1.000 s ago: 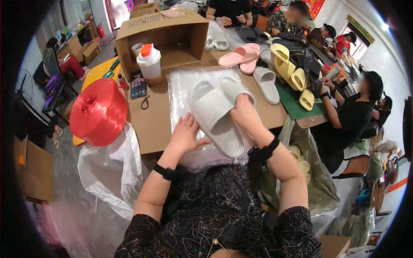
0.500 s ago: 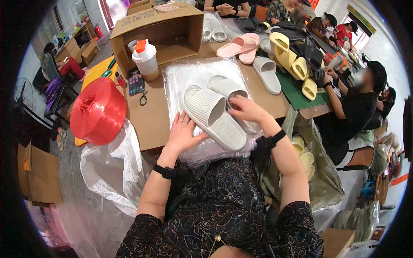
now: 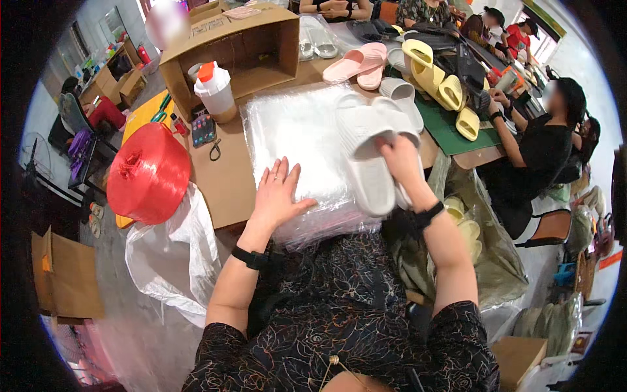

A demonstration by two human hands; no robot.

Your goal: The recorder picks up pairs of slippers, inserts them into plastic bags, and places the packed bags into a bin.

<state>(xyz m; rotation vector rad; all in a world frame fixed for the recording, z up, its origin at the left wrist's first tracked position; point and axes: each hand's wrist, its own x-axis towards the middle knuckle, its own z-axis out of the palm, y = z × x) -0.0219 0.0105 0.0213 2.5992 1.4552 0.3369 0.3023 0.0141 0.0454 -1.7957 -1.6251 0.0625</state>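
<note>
My left hand (image 3: 281, 197) lies flat with fingers spread on a stack of clear plastic bags (image 3: 287, 124). To its right, my right hand (image 3: 403, 163) grips a pair of light grey slide sandals (image 3: 372, 179) with ribbed straps, its fingers closed around them near the straps. The pair is blurred and sits over the stack's right edge, toes toward the far side. Just beyond it rests another grey slide sandal (image 3: 400, 91), partly covered by the pair. Pink slide sandals (image 3: 353, 64) lie farther back.
A cardboard box (image 3: 228, 52) with its open side toward me stands at the back left, near a white bottle with an orange cap (image 3: 214, 91). A red twine roll (image 3: 149, 173) sits left. Yellow slide sandals (image 3: 436, 78) and a green mat (image 3: 457, 134) lie right, near a seated co-worker (image 3: 545, 153).
My right hand has shifted the grey pair rightward off the middle of the bag stack, baring its plastic. My left hand has come away from the sandals and stays on the stack.
</note>
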